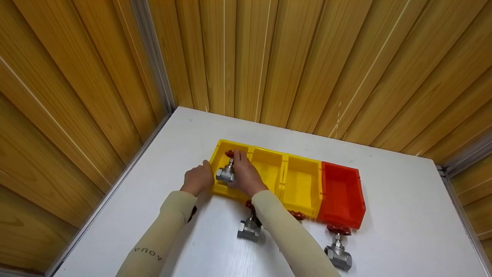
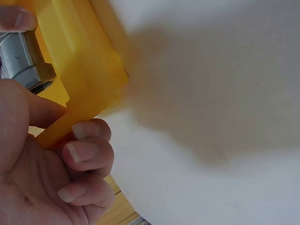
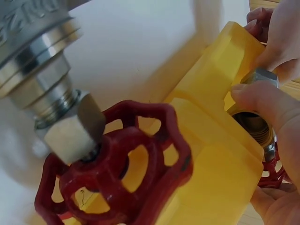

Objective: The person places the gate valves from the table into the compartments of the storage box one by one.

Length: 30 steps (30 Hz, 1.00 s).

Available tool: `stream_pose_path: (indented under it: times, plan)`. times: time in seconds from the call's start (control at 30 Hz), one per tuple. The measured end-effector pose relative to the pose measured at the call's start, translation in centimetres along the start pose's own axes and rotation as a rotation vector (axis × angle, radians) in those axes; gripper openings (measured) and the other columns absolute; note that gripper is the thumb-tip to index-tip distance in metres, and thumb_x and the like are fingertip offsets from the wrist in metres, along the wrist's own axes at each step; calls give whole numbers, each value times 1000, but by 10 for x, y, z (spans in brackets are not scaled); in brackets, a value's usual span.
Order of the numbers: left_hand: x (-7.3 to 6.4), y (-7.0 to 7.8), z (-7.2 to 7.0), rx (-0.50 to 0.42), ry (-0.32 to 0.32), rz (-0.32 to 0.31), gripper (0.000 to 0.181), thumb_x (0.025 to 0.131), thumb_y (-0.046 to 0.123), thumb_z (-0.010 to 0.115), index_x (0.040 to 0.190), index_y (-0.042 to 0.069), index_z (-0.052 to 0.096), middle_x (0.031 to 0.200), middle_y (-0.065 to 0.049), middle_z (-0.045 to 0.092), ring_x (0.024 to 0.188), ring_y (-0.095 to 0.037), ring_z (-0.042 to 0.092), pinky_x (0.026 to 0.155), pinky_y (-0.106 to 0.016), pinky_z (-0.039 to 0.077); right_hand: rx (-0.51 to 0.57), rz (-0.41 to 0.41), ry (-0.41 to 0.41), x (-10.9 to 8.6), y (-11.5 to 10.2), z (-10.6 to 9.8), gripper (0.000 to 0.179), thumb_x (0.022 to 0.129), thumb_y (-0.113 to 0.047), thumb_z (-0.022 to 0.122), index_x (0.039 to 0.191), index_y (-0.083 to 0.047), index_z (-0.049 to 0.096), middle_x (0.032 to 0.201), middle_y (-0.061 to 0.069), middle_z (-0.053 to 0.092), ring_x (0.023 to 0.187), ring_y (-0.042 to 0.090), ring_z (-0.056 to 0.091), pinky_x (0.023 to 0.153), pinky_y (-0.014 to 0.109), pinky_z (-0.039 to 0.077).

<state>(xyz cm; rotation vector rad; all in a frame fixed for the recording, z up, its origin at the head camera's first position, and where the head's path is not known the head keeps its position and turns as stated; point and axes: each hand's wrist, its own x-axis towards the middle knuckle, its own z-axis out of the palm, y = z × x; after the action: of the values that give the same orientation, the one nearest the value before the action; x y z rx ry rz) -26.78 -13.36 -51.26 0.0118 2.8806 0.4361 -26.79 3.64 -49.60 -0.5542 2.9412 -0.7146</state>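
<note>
My left hand (image 1: 198, 179) grips the left wall of the leftmost yellow bin (image 1: 218, 158). In the left wrist view, its fingers curl under the yellow edge (image 2: 89, 61) with the thumb side over the top. My right hand (image 1: 248, 177) holds a metal valve (image 1: 226, 174) with a red handwheel inside that bin's outline. Its thumb lies along the valve's threaded opening (image 3: 253, 121) in the right wrist view. The valve's hexagonal end (image 2: 40, 77) sits close to the left hand. A second valve (image 1: 249, 229) lies on the table beneath the right forearm; its red handwheel (image 3: 117, 164) looms large in the right wrist view.
Two more yellow bins (image 1: 269, 163) and a red bin (image 1: 342, 192) continue the row rightward. Another valve (image 1: 338, 257) lies before the red bin. One more red handwheel (image 1: 297, 215) shows beside the right sleeve, its body hidden. Wood-panelled walls (image 1: 292, 69) border the white table (image 1: 403, 215).
</note>
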Motion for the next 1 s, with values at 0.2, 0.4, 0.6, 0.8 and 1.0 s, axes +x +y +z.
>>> stream_pose_path:
  times: [0.2, 0.4, 0.6, 0.8, 1.0]
  plan:
    - [-2, -1, 1, -11, -9, -7, 48, 97, 19, 46, 137, -6, 39, 96, -20, 65, 74, -27, 57, 80, -47, 52, -41, 8, -13, 2, -2, 1, 100, 71, -16, 86, 148, -9, 23, 143, 12, 38, 120, 23, 54, 104, 35, 44]
    - [-1, -1, 2, -13, -8, -16, 50, 98, 20, 47, 140, -7, 37, 100, -21, 66, 75, -27, 57, 81, -46, 53, -95, -3, -29, 5, -3, 0, 97, 71, -16, 86, 146, -9, 26, 139, 12, 41, 117, 24, 55, 104, 36, 44]
    - [1, 0, 3, -15, 2, -20, 52, 98, 21, 46, 141, -6, 35, 104, -22, 66, 77, -28, 59, 81, -46, 52, -167, -23, 0, 9, -1, 2, 99, 70, -21, 87, 147, -7, 25, 139, 15, 43, 116, 28, 58, 109, 44, 39]
    - [1, 2, 3, -2, 5, -15, 47, 97, 20, 48, 136, -5, 40, 101, -21, 66, 78, -28, 61, 82, -48, 53, -235, -26, 7, 14, 4, 5, 105, 68, -36, 87, 146, -4, 25, 137, 17, 49, 116, 27, 61, 112, 66, 17]
    - [2, 0, 4, -15, -5, -25, 52, 98, 22, 46, 141, -5, 36, 108, -21, 65, 83, -28, 60, 90, -49, 51, -219, -40, 0, 17, 6, 8, 103, 69, -35, 87, 145, -5, 26, 137, 16, 49, 115, 26, 62, 111, 69, 16]
